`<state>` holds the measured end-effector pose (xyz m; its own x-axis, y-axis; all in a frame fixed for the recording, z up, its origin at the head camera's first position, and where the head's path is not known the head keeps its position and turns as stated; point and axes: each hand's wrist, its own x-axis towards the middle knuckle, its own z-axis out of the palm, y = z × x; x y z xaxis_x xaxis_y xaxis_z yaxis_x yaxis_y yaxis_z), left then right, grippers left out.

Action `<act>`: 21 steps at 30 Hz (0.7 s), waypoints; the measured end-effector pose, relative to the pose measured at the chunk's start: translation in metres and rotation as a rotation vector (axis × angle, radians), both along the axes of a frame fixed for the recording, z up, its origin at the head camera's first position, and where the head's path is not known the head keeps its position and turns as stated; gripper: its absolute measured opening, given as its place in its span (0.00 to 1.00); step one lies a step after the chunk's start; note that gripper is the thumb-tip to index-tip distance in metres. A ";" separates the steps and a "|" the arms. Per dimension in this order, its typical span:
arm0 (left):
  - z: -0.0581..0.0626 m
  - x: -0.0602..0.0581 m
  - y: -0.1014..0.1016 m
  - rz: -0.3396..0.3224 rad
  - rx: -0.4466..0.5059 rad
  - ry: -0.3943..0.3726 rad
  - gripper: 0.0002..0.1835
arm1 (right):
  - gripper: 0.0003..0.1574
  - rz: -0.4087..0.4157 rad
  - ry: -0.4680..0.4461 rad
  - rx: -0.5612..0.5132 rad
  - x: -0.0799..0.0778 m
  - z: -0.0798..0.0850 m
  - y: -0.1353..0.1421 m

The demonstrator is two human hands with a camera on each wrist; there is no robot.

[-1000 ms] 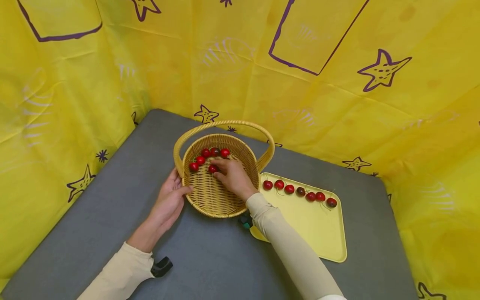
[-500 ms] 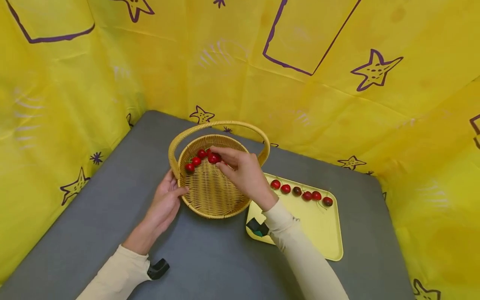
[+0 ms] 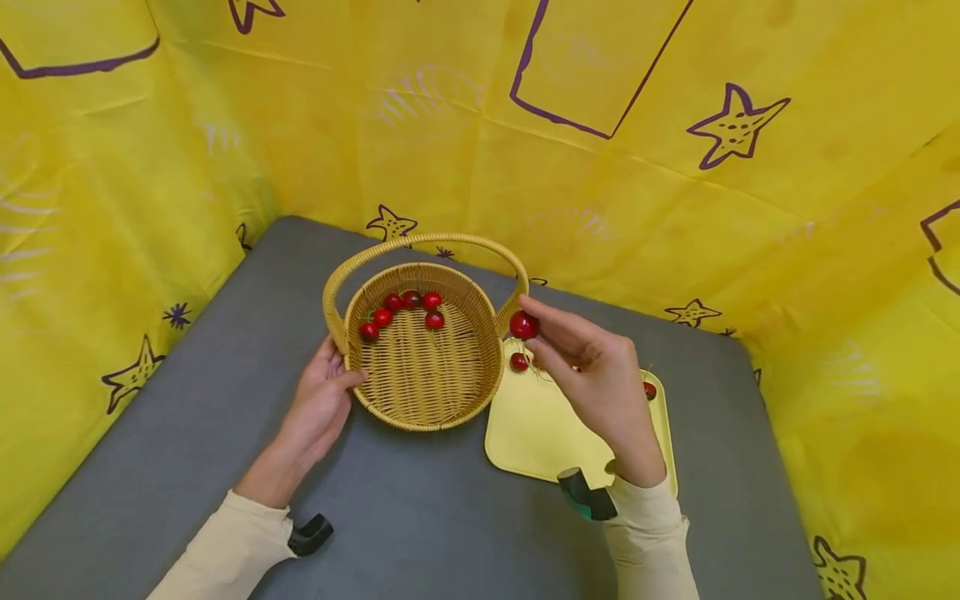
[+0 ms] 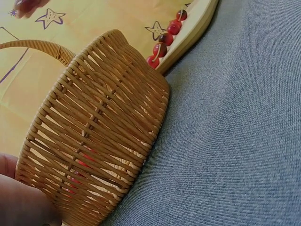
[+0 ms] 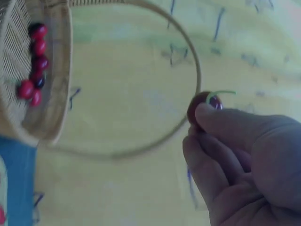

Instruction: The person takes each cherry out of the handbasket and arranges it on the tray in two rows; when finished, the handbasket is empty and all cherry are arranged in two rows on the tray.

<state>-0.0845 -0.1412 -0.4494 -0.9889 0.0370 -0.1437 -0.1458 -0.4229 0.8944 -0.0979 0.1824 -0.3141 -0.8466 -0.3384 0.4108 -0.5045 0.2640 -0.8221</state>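
A round wicker basket point(image 3: 420, 400) with an arched handle stands on the grey table. My left hand point(image 3: 318, 400) holds its left rim, thumb over the edge and fingers outside; the left wrist view shows part of that hand point(image 4: 23, 202) at the basket's side point(image 4: 94, 127). Several red cherries point(image 3: 382, 317) lie in the basket's far part. My right hand point(image 3: 600, 383) pinches a dark red cherry point(image 3: 524, 325) between thumb and fingers, raised beside the basket's right handle end and above the tray. Its green stem shows in the right wrist view, where thumb and fingertips touch the cherry point(image 5: 197, 109).
A pale yellow tray point(image 3: 525, 442) lies right of the basket, partly under my right hand. Cherries point(image 3: 519, 362) lie along its far edge, some hidden by the hand; the left wrist view shows several point(image 4: 160, 49). Yellow cloth point(image 3: 600, 200) with starfish drawings hangs behind the table.
My right hand has lifted a cherry out of the basket and carried it right, to above the tray's near-basket corner. My left hand keeps its hold on the rim.
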 end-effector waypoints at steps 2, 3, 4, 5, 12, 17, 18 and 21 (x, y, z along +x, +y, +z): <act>0.000 0.000 -0.001 0.004 0.000 0.003 0.49 | 0.35 -0.018 -0.038 -0.024 0.003 -0.008 0.010; -0.001 0.000 -0.001 0.006 0.000 0.005 0.49 | 0.35 -0.031 -0.054 -0.029 0.004 -0.013 0.015; -0.001 0.000 -0.002 0.007 0.001 0.008 0.49 | 0.35 -0.043 -0.071 -0.031 0.005 -0.017 0.018; 0.000 0.000 -0.002 0.007 0.000 0.011 0.49 | 0.35 -0.054 -0.085 -0.031 0.006 -0.022 0.022; -0.002 -0.001 -0.001 0.007 0.003 0.012 0.48 | 0.33 -0.121 -0.176 -0.075 0.006 -0.069 0.038; -0.001 0.000 0.000 0.009 0.005 0.010 0.49 | 0.32 -0.150 -0.247 -0.065 0.006 -0.099 0.043; -0.001 0.000 0.000 0.008 0.005 0.011 0.49 | 0.31 -0.156 -0.257 -0.058 0.006 -0.104 0.043; 0.000 0.000 0.000 0.012 0.010 0.006 0.49 | 0.31 -0.172 -0.285 -0.048 0.005 -0.117 0.042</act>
<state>-0.0849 -0.1408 -0.4492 -0.9901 0.0270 -0.1376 -0.1356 -0.4338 0.8907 -0.0926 0.2249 -0.4310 -0.9727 -0.1670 0.1610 -0.2037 0.2830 -0.9372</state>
